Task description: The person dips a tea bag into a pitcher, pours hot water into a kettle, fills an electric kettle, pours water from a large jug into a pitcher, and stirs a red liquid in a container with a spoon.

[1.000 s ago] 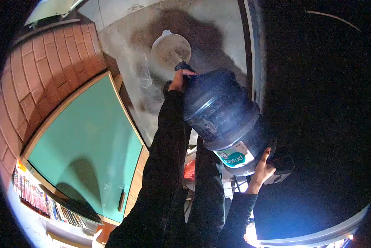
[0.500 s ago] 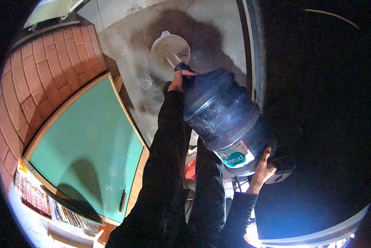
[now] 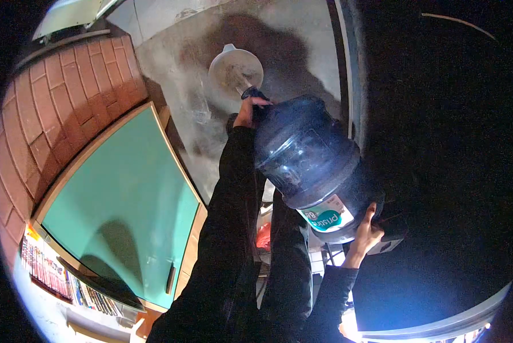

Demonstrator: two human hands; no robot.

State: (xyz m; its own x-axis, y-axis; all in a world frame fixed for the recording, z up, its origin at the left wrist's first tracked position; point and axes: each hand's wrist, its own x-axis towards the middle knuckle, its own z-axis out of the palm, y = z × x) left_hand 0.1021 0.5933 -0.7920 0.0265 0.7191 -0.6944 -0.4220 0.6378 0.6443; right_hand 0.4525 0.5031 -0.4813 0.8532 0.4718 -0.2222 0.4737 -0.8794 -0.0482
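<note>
A large blue water jug [image 3: 308, 154] with a white and teal label is tilted, its neck pointing up and left in the head view. My left hand [image 3: 248, 111] is closed around the jug's neck. My right hand [image 3: 367, 235] grips the jug's base, thumb up along its side. From the mouth a thin stream [image 3: 243, 83] runs into a round white bowl-like vessel [image 3: 221, 64] with a small lip or handle on its rim. The vessel rests on the grey floor, its contents murky or greyish; the mouth hangs just over its near edge.
A green board with a wooden frame [image 3: 119, 206] stands at the left, below a brick wall [image 3: 68, 86]. Shelved books [image 3: 76, 283] line the lower left. Something red [image 3: 263, 236] shows near my legs. Darkness hides most of the right side.
The stream from the jug's mouth has become thinner. Both hands keep their hold, and the jug has barely moved.
</note>
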